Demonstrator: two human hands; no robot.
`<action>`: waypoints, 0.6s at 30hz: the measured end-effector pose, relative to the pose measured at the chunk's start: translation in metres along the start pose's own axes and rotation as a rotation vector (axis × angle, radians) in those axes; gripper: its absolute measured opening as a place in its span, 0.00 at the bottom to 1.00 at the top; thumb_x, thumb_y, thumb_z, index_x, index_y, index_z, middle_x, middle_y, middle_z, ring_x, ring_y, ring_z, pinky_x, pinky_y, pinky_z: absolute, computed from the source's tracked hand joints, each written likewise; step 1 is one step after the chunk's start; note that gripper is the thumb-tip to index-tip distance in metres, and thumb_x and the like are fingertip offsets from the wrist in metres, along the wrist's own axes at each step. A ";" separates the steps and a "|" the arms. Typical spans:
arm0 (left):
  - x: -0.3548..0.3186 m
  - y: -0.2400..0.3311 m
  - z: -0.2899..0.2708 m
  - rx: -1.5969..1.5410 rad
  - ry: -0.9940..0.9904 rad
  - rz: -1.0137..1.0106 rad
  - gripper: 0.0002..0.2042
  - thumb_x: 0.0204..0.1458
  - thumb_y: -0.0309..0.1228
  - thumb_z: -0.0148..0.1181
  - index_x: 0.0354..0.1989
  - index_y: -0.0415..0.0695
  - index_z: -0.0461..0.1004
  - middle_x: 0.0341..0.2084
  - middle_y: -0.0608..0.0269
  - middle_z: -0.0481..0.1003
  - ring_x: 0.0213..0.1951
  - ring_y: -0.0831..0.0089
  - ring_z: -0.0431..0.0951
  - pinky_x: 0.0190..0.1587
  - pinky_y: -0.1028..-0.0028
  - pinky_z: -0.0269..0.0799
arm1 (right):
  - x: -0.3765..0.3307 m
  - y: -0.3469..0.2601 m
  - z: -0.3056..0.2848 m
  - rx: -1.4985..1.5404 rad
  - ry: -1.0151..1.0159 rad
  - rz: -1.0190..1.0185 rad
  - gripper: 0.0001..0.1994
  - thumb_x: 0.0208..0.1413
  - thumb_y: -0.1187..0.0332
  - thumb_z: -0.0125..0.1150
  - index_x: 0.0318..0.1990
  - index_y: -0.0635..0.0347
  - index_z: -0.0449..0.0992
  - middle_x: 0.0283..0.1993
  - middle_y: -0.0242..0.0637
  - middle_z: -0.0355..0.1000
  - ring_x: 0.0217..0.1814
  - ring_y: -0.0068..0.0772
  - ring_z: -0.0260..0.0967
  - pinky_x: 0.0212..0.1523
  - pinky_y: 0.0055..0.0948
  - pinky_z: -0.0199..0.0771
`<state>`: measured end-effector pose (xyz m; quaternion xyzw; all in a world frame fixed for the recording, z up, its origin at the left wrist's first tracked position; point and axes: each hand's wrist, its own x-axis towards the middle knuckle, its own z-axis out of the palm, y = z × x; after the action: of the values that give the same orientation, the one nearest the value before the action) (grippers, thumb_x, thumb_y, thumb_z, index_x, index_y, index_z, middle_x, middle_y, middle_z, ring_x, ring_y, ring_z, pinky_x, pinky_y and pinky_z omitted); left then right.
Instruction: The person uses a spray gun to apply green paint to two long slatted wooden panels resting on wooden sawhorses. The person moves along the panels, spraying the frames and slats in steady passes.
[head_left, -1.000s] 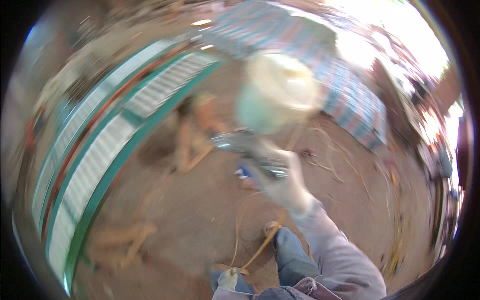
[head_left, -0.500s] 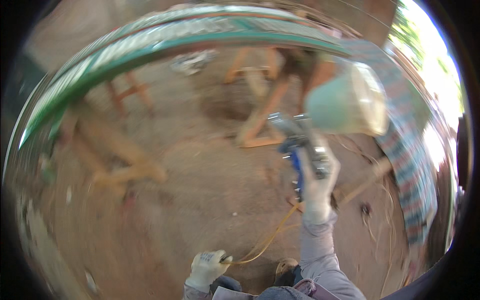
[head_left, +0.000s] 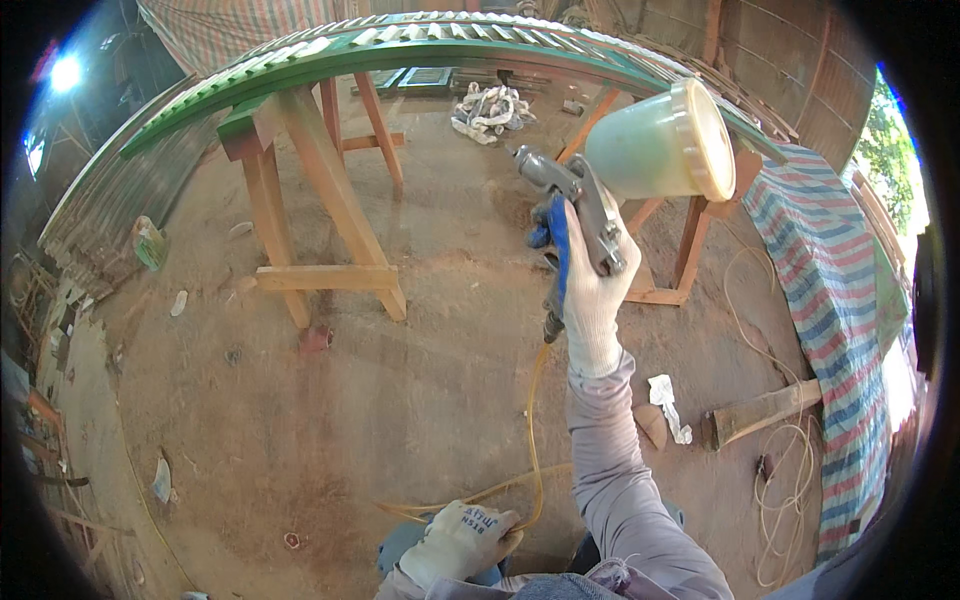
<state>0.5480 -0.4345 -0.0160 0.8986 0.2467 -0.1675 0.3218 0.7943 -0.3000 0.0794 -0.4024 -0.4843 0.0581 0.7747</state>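
Note:
My right hand (head_left: 600, 295), in a white knit glove, is closed round the handle of a metal spray gun (head_left: 545, 172) with a blue part on its grip. A translucent cup (head_left: 635, 150) with pale green contents and a yellowish lid is fixed to the gun and tilted to the right. From the handle a yellow hose (head_left: 533, 420) hangs down to my gloved left hand (head_left: 462, 540), whose fingers are closed on it low in front of me. Beyond the gun lies a long green slatted panel (head_left: 400, 60), raised on wooden sawhorses.
One sawhorse (head_left: 343, 210) stands left of centre, another (head_left: 690, 245) behind the cup. A striped tarp (head_left: 820, 290) hangs along the right. Loose hose (head_left: 790, 500), a wood block (head_left: 765, 412) and white scraps (head_left: 668, 405) lie on the floor. A crumpled plastic heap (head_left: 490, 112) sits farther back.
The blurred view has become sharp and has shifted. The spray gun and right hand sit higher and slightly farther left in view; the left hand is lower and farther right, still on the hose.

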 end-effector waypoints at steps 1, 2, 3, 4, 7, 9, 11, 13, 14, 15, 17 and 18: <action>0.000 0.000 0.002 -0.002 0.020 0.007 0.18 0.63 0.50 0.50 0.48 0.53 0.79 0.36 0.58 0.83 0.40 0.56 0.83 0.44 0.57 0.79 | 0.001 -0.002 0.000 -0.019 0.011 0.007 0.18 0.66 0.79 0.57 0.62 0.71 0.71 0.43 0.41 0.78 0.36 0.23 0.76 0.36 0.23 0.79; 0.001 0.000 0.004 -0.003 0.039 0.023 0.17 0.62 0.50 0.51 0.47 0.53 0.79 0.35 0.58 0.83 0.39 0.55 0.84 0.44 0.57 0.79 | 0.002 -0.004 -0.002 -0.014 -0.003 -0.025 0.18 0.65 0.79 0.57 0.61 0.71 0.71 0.42 0.40 0.78 0.35 0.22 0.76 0.35 0.23 0.79; 0.003 0.000 0.006 -0.004 0.074 0.048 0.17 0.62 0.50 0.51 0.46 0.53 0.79 0.34 0.58 0.83 0.39 0.55 0.84 0.43 0.57 0.79 | 0.004 -0.007 -0.006 -0.056 0.047 -0.024 0.19 0.63 0.79 0.60 0.62 0.68 0.73 0.41 0.32 0.77 0.35 0.14 0.71 0.34 0.18 0.75; 0.004 0.002 0.008 -0.008 0.096 0.072 0.17 0.62 0.49 0.52 0.46 0.52 0.79 0.34 0.58 0.83 0.38 0.55 0.84 0.43 0.58 0.79 | 0.008 -0.011 -0.014 -0.084 0.078 -0.022 0.19 0.63 0.79 0.60 0.62 0.68 0.73 0.41 0.32 0.77 0.35 0.13 0.71 0.34 0.18 0.75; 0.009 0.004 0.020 0.002 0.345 0.245 0.11 0.57 0.43 0.59 0.39 0.50 0.81 0.26 0.60 0.82 0.30 0.60 0.83 0.34 0.60 0.76 | 0.011 -0.021 -0.045 -0.075 0.157 0.012 0.18 0.64 0.80 0.59 0.61 0.66 0.74 0.41 0.31 0.76 0.33 0.13 0.70 0.32 0.18 0.74; 0.016 0.001 0.028 0.044 0.485 0.338 0.12 0.56 0.42 0.61 0.40 0.50 0.81 0.25 0.62 0.82 0.29 0.61 0.83 0.33 0.60 0.76 | 0.013 -0.027 -0.071 -0.153 0.190 -0.010 0.18 0.64 0.78 0.59 0.61 0.65 0.74 0.40 0.30 0.76 0.32 0.13 0.70 0.31 0.18 0.73; 0.024 0.000 0.035 0.062 0.533 0.388 0.12 0.55 0.42 0.62 0.40 0.49 0.81 0.25 0.63 0.81 0.28 0.61 0.82 0.32 0.60 0.75 | 0.014 -0.031 -0.094 -0.224 0.237 -0.029 0.18 0.64 0.78 0.59 0.61 0.65 0.74 0.37 0.29 0.75 0.32 0.13 0.70 0.29 0.17 0.72; 0.030 -0.001 0.037 0.062 0.518 0.412 0.11 0.54 0.41 0.63 0.40 0.49 0.81 0.24 0.63 0.80 0.27 0.61 0.82 0.31 0.59 0.75 | 0.014 -0.034 -0.115 -0.334 0.314 -0.062 0.17 0.65 0.78 0.59 0.60 0.65 0.75 0.34 0.27 0.74 0.31 0.13 0.70 0.29 0.17 0.71; 0.034 0.000 0.037 0.066 0.510 0.421 0.11 0.55 0.42 0.63 0.40 0.50 0.80 0.24 0.62 0.81 0.28 0.61 0.83 0.32 0.59 0.76 | 0.007 -0.038 -0.125 -0.275 0.330 -0.021 0.17 0.65 0.78 0.58 0.60 0.66 0.75 0.34 0.27 0.74 0.31 0.14 0.70 0.30 0.18 0.71; 0.037 0.001 0.037 0.068 0.502 0.429 0.11 0.55 0.42 0.63 0.40 0.51 0.80 0.24 0.62 0.81 0.29 0.61 0.83 0.32 0.59 0.77 | 0.005 -0.038 -0.132 -0.311 0.368 -0.011 0.17 0.65 0.78 0.58 0.60 0.66 0.75 0.34 0.27 0.74 0.31 0.14 0.70 0.31 0.18 0.72; 0.040 0.004 0.036 0.066 0.494 0.449 0.10 0.55 0.42 0.62 0.39 0.50 0.80 0.24 0.62 0.81 0.30 0.61 0.83 0.32 0.59 0.77 | 0.004 -0.038 -0.144 -0.372 0.422 -0.002 0.17 0.65 0.78 0.58 0.60 0.66 0.74 0.34 0.27 0.74 0.31 0.15 0.70 0.32 0.18 0.72; 0.040 0.005 0.035 0.063 0.495 0.461 0.11 0.55 0.42 0.63 0.39 0.49 0.79 0.24 0.62 0.81 0.29 0.61 0.83 0.32 0.59 0.76 | 0.002 -0.036 -0.146 -0.387 0.393 -0.055 0.17 0.65 0.78 0.58 0.60 0.66 0.74 0.34 0.27 0.74 0.31 0.15 0.70 0.32 0.18 0.72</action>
<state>0.5788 -0.4473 -0.0581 0.9537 0.1021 0.1252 0.2538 0.9012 -0.4057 0.0753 -0.5332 -0.3375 -0.1357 0.7638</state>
